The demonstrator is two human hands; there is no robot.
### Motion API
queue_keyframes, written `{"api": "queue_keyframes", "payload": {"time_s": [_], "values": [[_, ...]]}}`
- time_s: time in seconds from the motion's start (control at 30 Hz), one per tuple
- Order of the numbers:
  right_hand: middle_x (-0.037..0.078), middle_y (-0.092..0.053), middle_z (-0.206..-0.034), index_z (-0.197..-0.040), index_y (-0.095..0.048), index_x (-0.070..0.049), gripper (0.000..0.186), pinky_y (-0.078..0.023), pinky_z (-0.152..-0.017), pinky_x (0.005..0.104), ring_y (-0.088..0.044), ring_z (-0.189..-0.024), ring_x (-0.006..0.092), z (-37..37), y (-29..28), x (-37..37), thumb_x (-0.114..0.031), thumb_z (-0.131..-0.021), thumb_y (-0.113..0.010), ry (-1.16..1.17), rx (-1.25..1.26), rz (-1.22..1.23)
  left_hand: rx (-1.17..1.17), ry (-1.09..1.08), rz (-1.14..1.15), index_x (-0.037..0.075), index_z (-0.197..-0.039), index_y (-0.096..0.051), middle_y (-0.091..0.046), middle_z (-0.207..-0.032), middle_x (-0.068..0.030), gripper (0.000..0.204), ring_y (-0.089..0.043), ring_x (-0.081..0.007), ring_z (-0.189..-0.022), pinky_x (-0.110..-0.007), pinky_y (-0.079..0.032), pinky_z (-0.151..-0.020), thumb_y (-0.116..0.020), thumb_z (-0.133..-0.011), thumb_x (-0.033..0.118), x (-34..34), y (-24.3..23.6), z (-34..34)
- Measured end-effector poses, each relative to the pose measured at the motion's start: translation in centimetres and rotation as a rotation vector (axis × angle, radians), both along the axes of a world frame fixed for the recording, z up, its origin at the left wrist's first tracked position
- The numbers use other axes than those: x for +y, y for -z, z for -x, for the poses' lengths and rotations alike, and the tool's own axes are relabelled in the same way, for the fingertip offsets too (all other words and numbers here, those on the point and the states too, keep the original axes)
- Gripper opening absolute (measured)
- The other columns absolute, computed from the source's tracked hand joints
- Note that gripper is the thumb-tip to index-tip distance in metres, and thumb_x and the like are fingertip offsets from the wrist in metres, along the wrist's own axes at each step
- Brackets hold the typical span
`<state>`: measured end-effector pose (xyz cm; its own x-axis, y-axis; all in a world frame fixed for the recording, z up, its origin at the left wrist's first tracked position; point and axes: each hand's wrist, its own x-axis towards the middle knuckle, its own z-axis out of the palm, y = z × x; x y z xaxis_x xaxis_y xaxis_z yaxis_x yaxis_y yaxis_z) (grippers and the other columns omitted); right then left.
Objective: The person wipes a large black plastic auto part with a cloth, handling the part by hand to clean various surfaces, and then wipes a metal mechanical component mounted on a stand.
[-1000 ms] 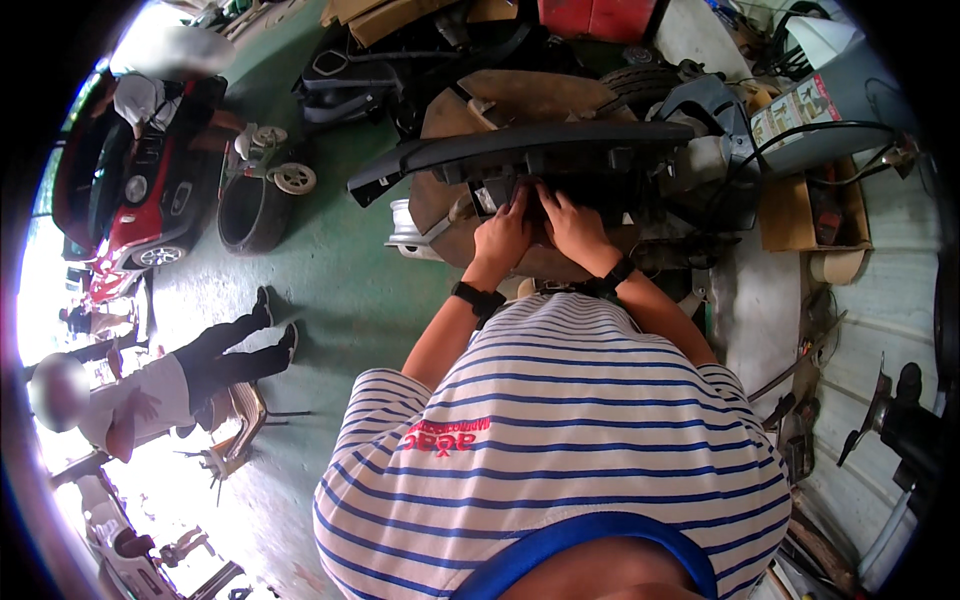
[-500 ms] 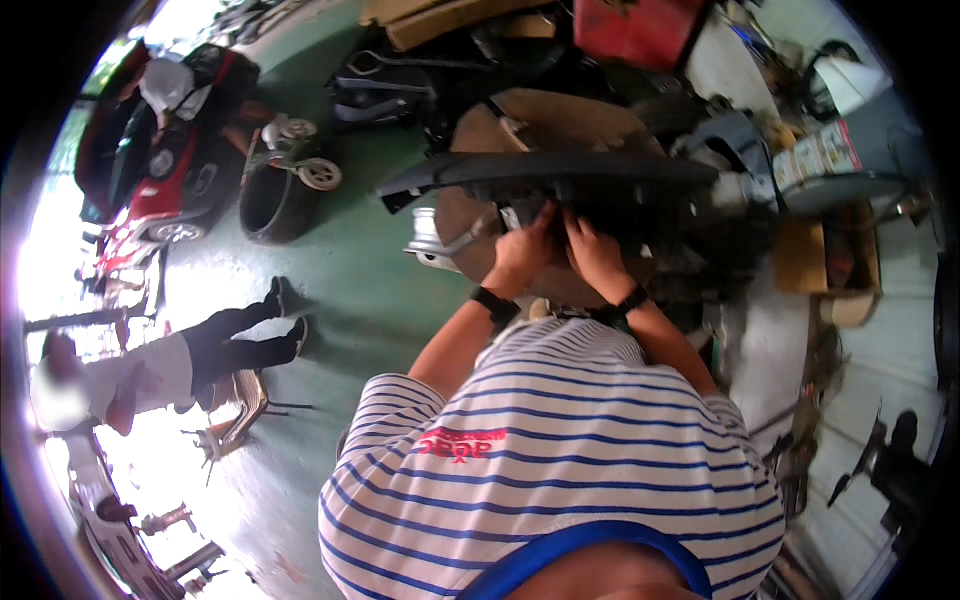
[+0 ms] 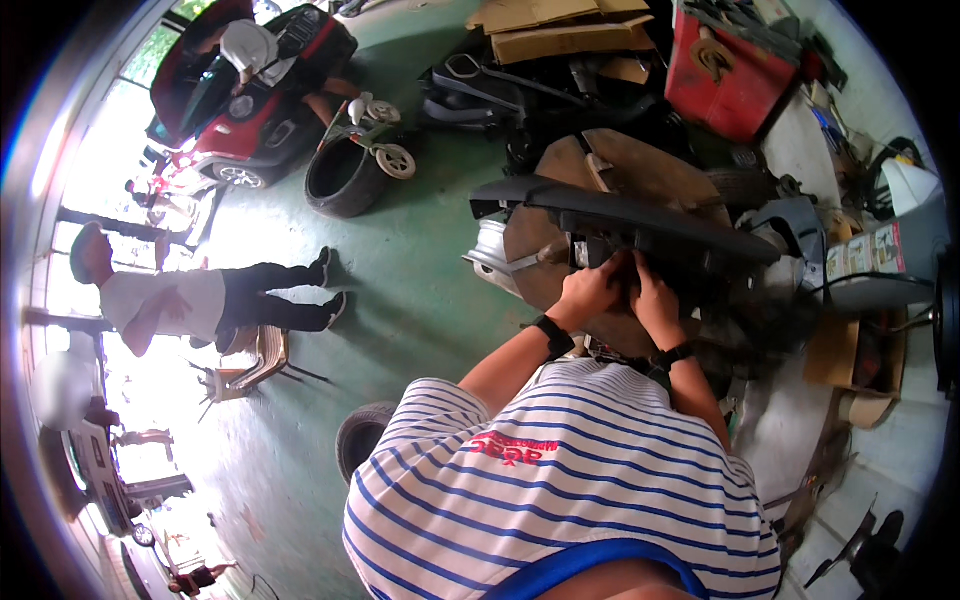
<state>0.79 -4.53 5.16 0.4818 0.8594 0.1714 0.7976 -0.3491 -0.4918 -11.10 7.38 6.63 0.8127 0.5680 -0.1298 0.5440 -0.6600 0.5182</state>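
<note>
A long black car trim panel point(image 3: 650, 222) lies across a brown, round-edged board point(image 3: 660, 180) in front of me. Both my hands are at its near side, close together. My left hand point(image 3: 588, 297) has its fingers bent in under the panel's edge, next to a small silvery part point(image 3: 581, 252). Beside it, my right hand point(image 3: 655, 305) reaches up to the same spot with its fingers drawn together. The fingertips are in dark shadow, and what they pinch is too small to tell.
A silver wheel rim point(image 3: 490, 250) stands left of the board. Farther off are a loose tyre point(image 3: 345, 178), a small balance bike point(image 3: 375, 135) and a red vehicle point(image 3: 265, 130) with a person bending over it. Another person point(image 3: 180, 300) stands left. A red box point(image 3: 725, 80) is at the back.
My view has turned, so the whole scene sits farther right. Both hands stay at the panel's near edge, fingers still close together.
</note>
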Motion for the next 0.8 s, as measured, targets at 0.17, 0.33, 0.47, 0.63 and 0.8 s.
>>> {"api": "queue_keyframes", "payload": {"time_s": [0.17, 0.33, 0.47, 0.63, 0.8], "values": [[0.014, -0.065, -0.085, -0.141, -0.040, -0.028, 0.065, -0.053, -0.052, 0.0449, -0.063, -0.058, 0.0346, -0.5, 0.1, 0.0, -0.021, -0.080, -0.061, 0.016, -0.204, -0.008, -0.177, 0.042, -0.116, 0.021, -0.146, -0.029, -0.066, -0.075, -0.0212, 0.070, -0.064, -0.0408, -0.066, -0.051, -0.051, -0.061, -0.055, -0.082, 0.032, -1.1, 1.2, 0.1], [0.012, -0.063, -0.079, -0.140, -0.042, -0.030, 0.067, -0.052, -0.047, 0.0390, -0.062, -0.053, 0.0307, -1.5, -1.5, -2.2, -0.021, -0.077, -0.062, 0.070, -0.383, 0.056, -0.303, 0.194, -0.180, 0.016, -0.147, -0.026, -0.065, -0.072, -0.0212, 0.071, -0.063, -0.0407, -0.063, -0.050, -0.051, -0.058, -0.054, -0.085, 0.034, -1.6, 1.2, -0.6], [0.012, -0.061, -0.078, -0.139, -0.043, -0.033, 0.068, -0.050, -0.045, 0.0384, -0.061, -0.051, 0.0301, -2.3, -1.6, -5.0, -0.020, -0.075, -0.063, 0.178, -0.392, 0.018, -0.256, 0.291, -0.180, 0.016, -0.147, -0.025, -0.065, -0.071, -0.0206, 0.071, -0.063, -0.0404, -0.062, -0.050, -0.050, -0.057, -0.053, -0.085, 0.034, -3.3, 1.4, -2.9], [0.013, -0.061, -0.079, -0.140, -0.041, -0.032, 0.069, -0.049, -0.045, 0.0396, -0.061, -0.053, 0.0304, -3.6, -2.4, -8.3, -0.019, -0.076, -0.062, 0.312, -0.359, 0.072, -0.278, 0.422, -0.186, 0.016, -0.148, -0.025, -0.065, -0.071, -0.0216, 0.072, -0.064, -0.0396, -0.061, -0.050, -0.051, -0.056, -0.053, -0.083, 0.032, -6.1, -1.8, -5.6], [0.016, -0.060, -0.081, -0.144, -0.037, -0.028, 0.069, -0.050, -0.048, 0.0436, -0.061, -0.057, 0.0339, -4.0, -3.5, -9.9, -0.018, -0.079, -0.060, 0.387, -0.263, 0.101, -0.304, 0.478, -0.227, 0.016, -0.148, -0.025, -0.065, -0.071, -0.0215, 0.072, -0.064, -0.0394, -0.061, -0.050, -0.052, -0.055, -0.053, -0.083, 0.031, -7.2, 0.2, -8.0]]}}
